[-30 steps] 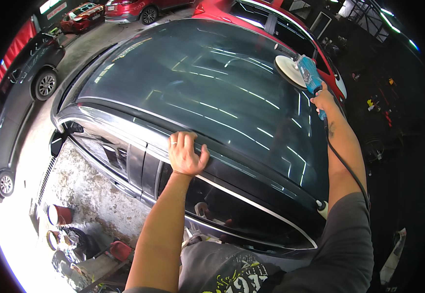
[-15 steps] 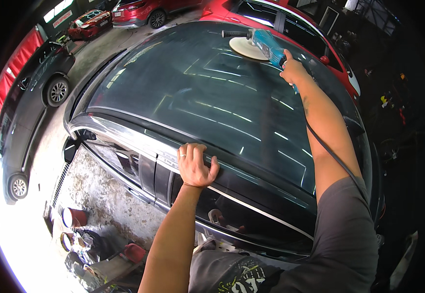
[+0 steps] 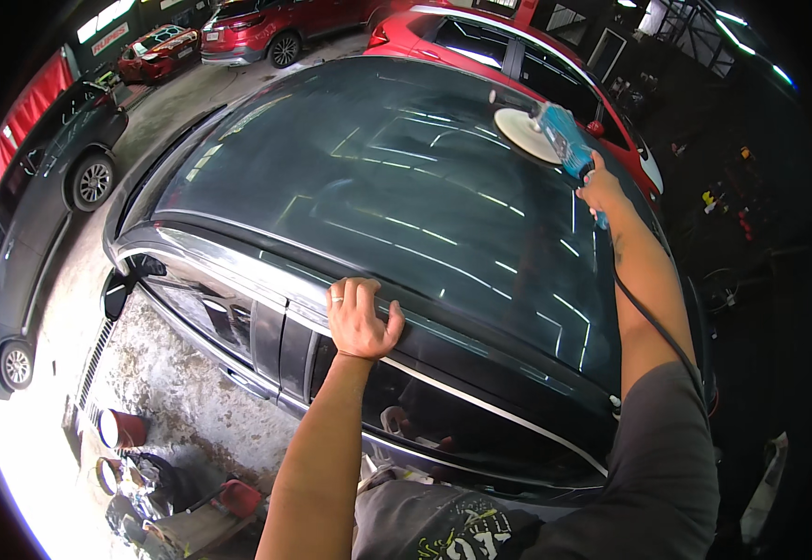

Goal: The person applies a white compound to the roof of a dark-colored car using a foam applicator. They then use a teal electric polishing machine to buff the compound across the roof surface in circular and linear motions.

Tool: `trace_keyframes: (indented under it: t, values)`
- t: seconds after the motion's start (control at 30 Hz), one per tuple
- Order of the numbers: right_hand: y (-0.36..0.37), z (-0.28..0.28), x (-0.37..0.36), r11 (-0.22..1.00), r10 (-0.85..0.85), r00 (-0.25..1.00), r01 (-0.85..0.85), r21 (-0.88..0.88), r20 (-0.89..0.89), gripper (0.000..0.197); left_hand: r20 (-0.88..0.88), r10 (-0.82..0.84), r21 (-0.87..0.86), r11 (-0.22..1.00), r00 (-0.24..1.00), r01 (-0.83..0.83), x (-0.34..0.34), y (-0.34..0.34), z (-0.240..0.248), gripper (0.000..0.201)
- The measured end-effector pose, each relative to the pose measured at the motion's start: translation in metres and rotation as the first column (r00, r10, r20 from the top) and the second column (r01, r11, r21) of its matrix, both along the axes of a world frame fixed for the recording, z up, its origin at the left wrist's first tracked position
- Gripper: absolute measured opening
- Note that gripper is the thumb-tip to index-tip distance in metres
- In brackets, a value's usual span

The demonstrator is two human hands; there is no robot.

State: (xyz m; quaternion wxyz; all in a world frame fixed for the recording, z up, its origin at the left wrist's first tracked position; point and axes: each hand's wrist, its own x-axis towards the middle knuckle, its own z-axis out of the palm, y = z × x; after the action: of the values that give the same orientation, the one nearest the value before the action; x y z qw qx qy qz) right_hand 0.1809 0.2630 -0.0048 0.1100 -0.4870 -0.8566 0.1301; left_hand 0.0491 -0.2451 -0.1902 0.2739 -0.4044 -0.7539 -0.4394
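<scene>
- The left hand [image 3: 361, 319] is bare and wears a thin, pale ring on one finger.
- The left forearm is bare along its whole visible length, with no sleeve, watch or band.
- The right hand [image 3: 600, 187] is bare, with no glove.
- The right forearm is bare up to the upper arm and shows a small dark mark near the wrist.
- A short grey sleeve covers the right shoulder.
- The grey shirt carries a pale and yellow-green print on the front.

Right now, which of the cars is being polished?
The dark car in front: the right hand holds the blue polisher on its roof; the red cars stand behind.
</scene>
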Motion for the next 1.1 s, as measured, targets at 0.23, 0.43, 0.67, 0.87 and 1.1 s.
trace_keyframes:
  t: [0.23,0.43,0.67,0.87,1.1]
  values:
    - [-0.011,0.006,0.071,0.991,-0.135,0.989,0.134,0.023,0.063,0.12,-0.043,-0.012,0.047,0.999,0.999,0.014,0.002,0.002,0.009,0.034]
    - [-0.042,0.009,0.066,1.0,-0.018,1.0,0.018,0.008,0.019,0.114,-0.024,0.009,0.007,1.0,1.0,-0.008,0.003,-0.001,0.006,0.036]
    - [-0.061,-0.006,-0.011,0.965,0.243,0.97,-0.24,0.102,-0.014,0.109,-0.012,0.006,0.012,1.0,1.0,-0.006,0.001,-0.001,0.0,0.037]
    - [-0.095,-0.02,-0.086,0.897,0.373,0.928,-0.356,0.264,-0.017,0.103,-0.054,-0.068,0.062,0.996,0.996,0.071,0.008,0.013,0.009,0.033]
    - [-0.205,0.021,-0.112,0.966,0.257,0.966,-0.258,0.024,0.027,0.079,-0.101,-0.003,-0.007,1.0,0.995,0.002,-0.004,0.001,0.001,0.034]
